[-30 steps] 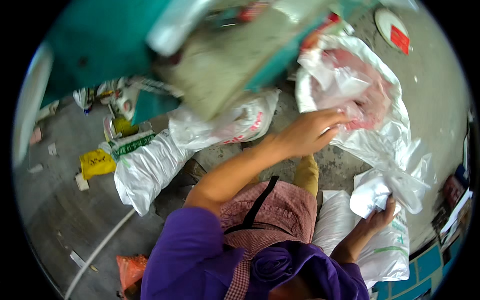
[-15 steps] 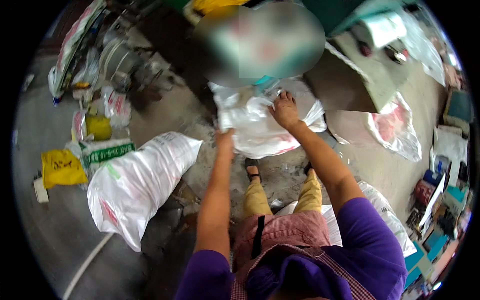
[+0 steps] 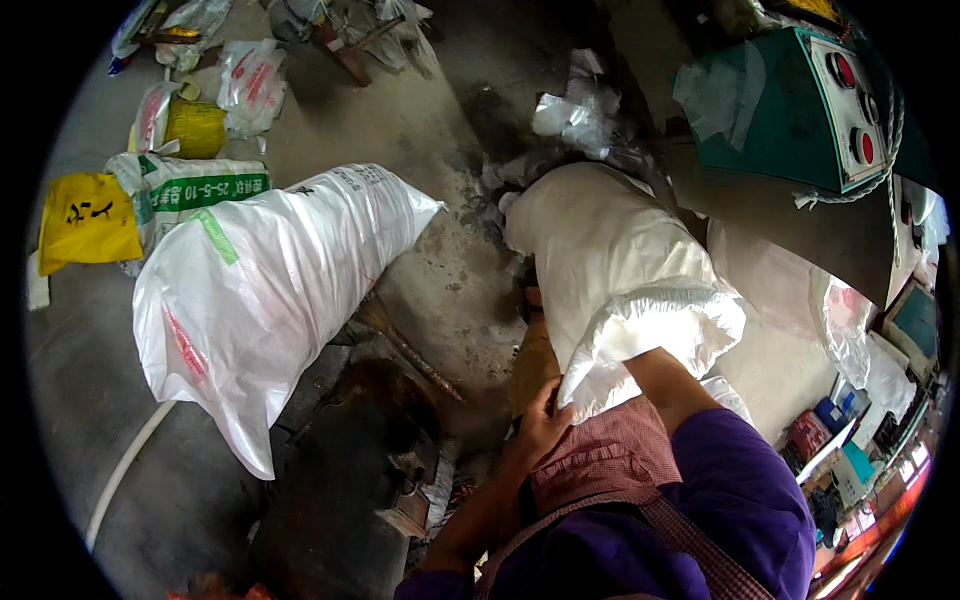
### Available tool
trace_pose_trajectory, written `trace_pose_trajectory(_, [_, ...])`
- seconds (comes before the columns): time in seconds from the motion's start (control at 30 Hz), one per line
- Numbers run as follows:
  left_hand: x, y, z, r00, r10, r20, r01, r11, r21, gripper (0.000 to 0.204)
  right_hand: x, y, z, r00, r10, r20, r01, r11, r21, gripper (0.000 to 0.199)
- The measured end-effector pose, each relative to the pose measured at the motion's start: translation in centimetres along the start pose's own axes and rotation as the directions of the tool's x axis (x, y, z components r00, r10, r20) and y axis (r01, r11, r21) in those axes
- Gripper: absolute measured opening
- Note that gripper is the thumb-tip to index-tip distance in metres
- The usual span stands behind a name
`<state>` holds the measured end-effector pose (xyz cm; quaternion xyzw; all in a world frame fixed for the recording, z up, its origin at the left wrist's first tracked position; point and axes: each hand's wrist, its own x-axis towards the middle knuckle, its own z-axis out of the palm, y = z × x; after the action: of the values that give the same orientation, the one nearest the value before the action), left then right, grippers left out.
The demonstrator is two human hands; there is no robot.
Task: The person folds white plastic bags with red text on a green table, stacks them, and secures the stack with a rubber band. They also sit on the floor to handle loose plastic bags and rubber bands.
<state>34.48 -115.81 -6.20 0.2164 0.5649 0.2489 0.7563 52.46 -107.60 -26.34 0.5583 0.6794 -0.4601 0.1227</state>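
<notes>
A person in a purple top and checked apron bends over a white woven sack (image 3: 610, 260) that lies on the concrete floor (image 3: 440, 250), running from their lap away toward the upper middle of the view. The left hand (image 3: 543, 425) presses against the lower left edge of the sack's open, crumpled mouth, fingers curled around the fabric there. The right hand goes into the mouth of the sack and is hidden past the wrist, so I cannot tell whether it is closed or spread inside; only the forearm (image 3: 668, 385) shows.

To the left, well apart from that sack, 1 larger filled white sack (image 3: 270, 290) lies tilted on the floor. Beyond it lie a green-and-white printed bag (image 3: 195, 195) and a yellow bag (image 3: 85, 220). At upper right stands a green machine cabinet (image 3: 790, 110) with 3 round red-centred dials. A dark, dirty metal block (image 3: 370, 440), possibly a machine base, sits just left of the person's knees.
</notes>
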Motion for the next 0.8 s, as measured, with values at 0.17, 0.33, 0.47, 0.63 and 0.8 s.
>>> trace_pose_trajectory(0.17, [0.6,3.6,1.0,0.966,0.162,-0.201,-0.154,0.987,0.054,0.036,-9.7,-3.0,-8.5,0.965,-0.005,0.263,0.019,0.998,-0.052,0.031])
trace_pose_trajectory(0.33, [0.7,4.5,-0.2,0.951,0.203,-0.235,-0.173,0.975,0.141,0.042,-19.9,-0.3,-18.2,0.993,0.114,-0.034,-0.049,0.651,0.757,0.024])
trace_pose_trajectory(0.47, [0.9,3.6,-2.1,0.986,0.038,-0.16,0.017,0.944,0.33,0.043,-19.6,9.3,-17.7,0.572,0.674,-0.467,0.035,0.549,0.835,0.029])
trace_pose_trajectory(0.63, [1.1,3.1,-1.6,0.971,0.068,-0.229,0.011,0.944,0.33,0.042,-16.7,10.7,-13.4,0.861,0.349,-0.369,0.231,0.378,0.896,0.037])
trace_pose_trajectory(0.8, [1.8,5.7,2.5,0.939,0.244,-0.243,-0.073,0.831,0.552,0.047,-19.8,9.3,-15.0,0.773,0.558,-0.302,0.072,0.396,0.916,0.017])
